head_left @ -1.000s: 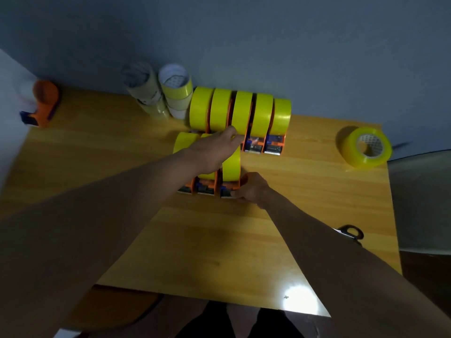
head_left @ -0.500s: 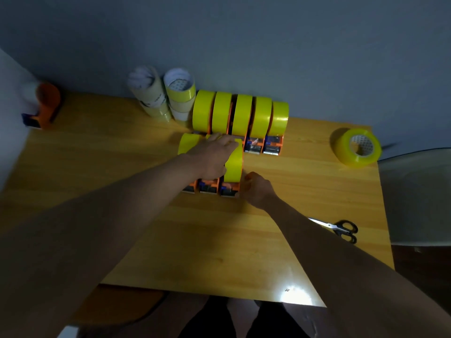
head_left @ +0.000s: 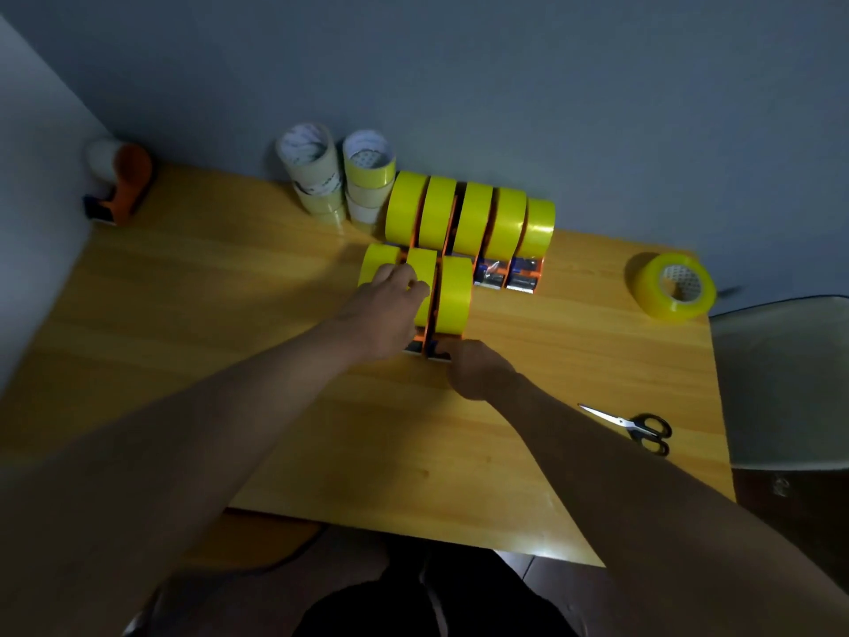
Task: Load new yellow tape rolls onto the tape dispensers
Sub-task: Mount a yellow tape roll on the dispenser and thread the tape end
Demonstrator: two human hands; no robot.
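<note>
Left hand curls its fingers over the front row's middle roll. Right hand, at 5 o'clock, pinches the dispenser; its fingertips are hidden.

I can't read any text from here. The cardboard cores of the stacked tape rolls at the far edge of my table carry small dark print, and so does the loose roll on the right, but it is too small and blurred to make out.
</note>
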